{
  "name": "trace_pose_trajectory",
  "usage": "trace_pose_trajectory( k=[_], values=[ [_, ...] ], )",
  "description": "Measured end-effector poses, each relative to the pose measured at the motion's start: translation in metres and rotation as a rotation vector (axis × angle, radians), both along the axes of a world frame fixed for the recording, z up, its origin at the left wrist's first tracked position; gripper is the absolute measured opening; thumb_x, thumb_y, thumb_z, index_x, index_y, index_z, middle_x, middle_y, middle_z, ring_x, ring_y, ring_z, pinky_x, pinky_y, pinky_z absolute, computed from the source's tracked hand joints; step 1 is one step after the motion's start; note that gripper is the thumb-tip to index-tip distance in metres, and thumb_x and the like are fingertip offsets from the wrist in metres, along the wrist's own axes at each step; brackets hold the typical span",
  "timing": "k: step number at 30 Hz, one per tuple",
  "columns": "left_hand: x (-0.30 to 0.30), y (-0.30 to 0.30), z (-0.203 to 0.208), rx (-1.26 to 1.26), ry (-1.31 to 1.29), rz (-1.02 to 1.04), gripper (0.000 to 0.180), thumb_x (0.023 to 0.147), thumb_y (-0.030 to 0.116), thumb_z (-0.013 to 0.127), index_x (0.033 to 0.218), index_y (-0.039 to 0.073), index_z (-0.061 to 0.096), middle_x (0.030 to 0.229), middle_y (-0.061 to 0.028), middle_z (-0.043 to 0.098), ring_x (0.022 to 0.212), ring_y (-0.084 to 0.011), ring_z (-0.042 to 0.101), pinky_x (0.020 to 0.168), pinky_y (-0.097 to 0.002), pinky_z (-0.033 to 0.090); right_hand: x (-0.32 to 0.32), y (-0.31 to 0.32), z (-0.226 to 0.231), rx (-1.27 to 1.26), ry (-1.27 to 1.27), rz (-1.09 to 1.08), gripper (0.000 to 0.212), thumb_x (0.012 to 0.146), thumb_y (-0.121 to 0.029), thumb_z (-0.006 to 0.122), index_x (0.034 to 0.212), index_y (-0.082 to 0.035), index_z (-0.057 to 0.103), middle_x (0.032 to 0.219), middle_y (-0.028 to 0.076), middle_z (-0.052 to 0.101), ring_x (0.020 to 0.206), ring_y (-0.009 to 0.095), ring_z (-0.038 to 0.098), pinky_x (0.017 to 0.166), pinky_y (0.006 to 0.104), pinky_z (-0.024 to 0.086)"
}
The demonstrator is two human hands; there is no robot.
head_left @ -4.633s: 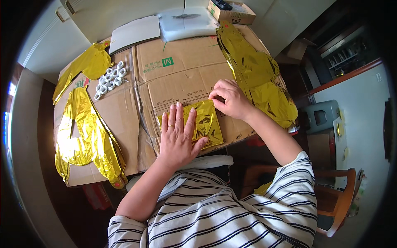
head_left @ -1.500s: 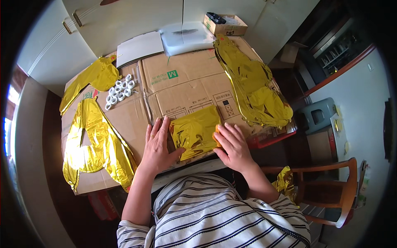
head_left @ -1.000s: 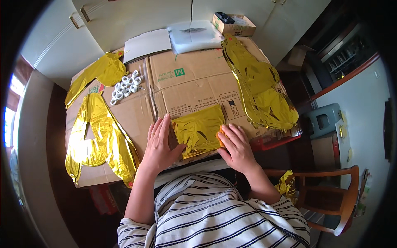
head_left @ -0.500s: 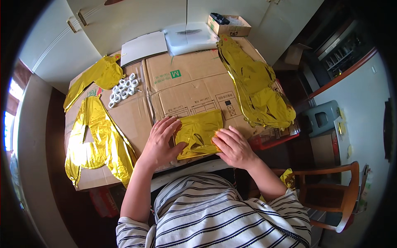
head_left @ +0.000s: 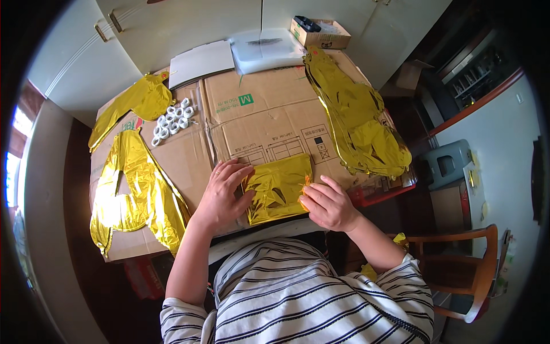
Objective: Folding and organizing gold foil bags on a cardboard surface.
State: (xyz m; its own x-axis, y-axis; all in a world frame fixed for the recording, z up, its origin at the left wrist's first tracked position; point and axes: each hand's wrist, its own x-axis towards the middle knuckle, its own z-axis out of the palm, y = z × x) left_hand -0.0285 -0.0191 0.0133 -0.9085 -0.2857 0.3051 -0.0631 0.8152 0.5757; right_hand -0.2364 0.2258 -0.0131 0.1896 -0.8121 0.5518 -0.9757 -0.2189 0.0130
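A flat gold foil balloon (head_left: 278, 192), folded into a rough rectangle, lies at the near edge of the cardboard in front of me. My left hand (head_left: 223, 195) rests at its left side with the fingers stretched out, the fingertips and thumb touching the foil's edge. At the right edge my right hand (head_left: 331, 205) has its fingers curled together around a small crumpled orange-gold bit (head_left: 306, 184), which looks like part of the foil or a scrap beside it. The fingers partly hide it.
Flat gold foil balloons lie at near left (head_left: 143, 189), far left (head_left: 132, 106) and in a stack at right (head_left: 355, 114). Several small white rolls (head_left: 175, 121) sit at left. Behind are a white board (head_left: 201, 64), a clear plastic stack (head_left: 266, 51) and a small box (head_left: 321, 35).
My right hand has shifted slightly right and its fingers have drawn together at the foil's edge, uncovering more of the orange-gold bit. The folded foil looks flatter. My left hand has barely moved.
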Motion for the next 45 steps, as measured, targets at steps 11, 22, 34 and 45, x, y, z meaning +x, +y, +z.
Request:
trace_pose_trajectory(
  k=[11, 22, 34, 45],
  values=[
    [0.001, -0.003, -0.002, 0.060, 0.036, -0.012, 0.047, 0.084, 0.008, 0.067, 0.130, -0.001, 0.062, 0.128, -0.0208, 0.062, 0.129, -0.0419, 0.053, 0.112, -0.0479, 0.042, 0.000, -0.003, 0.001, -0.047, -0.032, 0.008, 0.020, 0.088, -0.013, 0.067, 0.106, -0.006, 0.073, 0.113, 0.009, 0.071, 0.107, 0.024, 0.067, 0.109, 0.0473, 0.045],
    [0.001, -0.020, 0.005, 0.853, 0.093, -0.168, 0.092, 0.096, 0.072, 0.049, 0.144, -0.007, 0.052, 0.146, -0.0219, 0.055, 0.135, -0.0325, 0.053, 0.114, -0.0464, 0.039, -0.038, -0.050, 0.077, 0.194, -0.452, -0.006, 0.017, 0.087, -0.007, 0.069, 0.103, -0.010, 0.074, 0.095, 0.006, 0.077, 0.092, 0.022, 0.073, 0.105, 0.0459, 0.050],
    [-0.035, -0.011, -0.008, 0.191, 0.149, 0.482, 0.068, 0.093, 0.020, 0.073, 0.152, 0.006, 0.043, 0.145, -0.0206, 0.052, 0.132, -0.0362, 0.054, 0.108, -0.0485, 0.045, -0.142, -0.211, 0.072, 1.021, -0.860, -0.183, 0.018, 0.091, -0.020, 0.072, 0.092, -0.002, 0.075, 0.079, 0.006, 0.071, 0.067, 0.012, 0.063, 0.059, 0.0286, 0.049],
    [-0.068, -0.030, -0.011, -0.027, 0.054, 0.019, 0.055, 0.089, 0.023, 0.072, 0.137, 0.001, 0.056, 0.137, -0.0223, 0.057, 0.133, -0.0424, 0.050, 0.113, -0.0504, 0.040, -0.118, -0.181, 0.066, 0.645, -0.575, -0.355, 0.060, 0.090, -0.031, 0.073, 0.138, 0.001, 0.056, 0.108, 0.016, 0.072, 0.097, 0.029, 0.070, 0.085, 0.0376, 0.056]
  ],
)
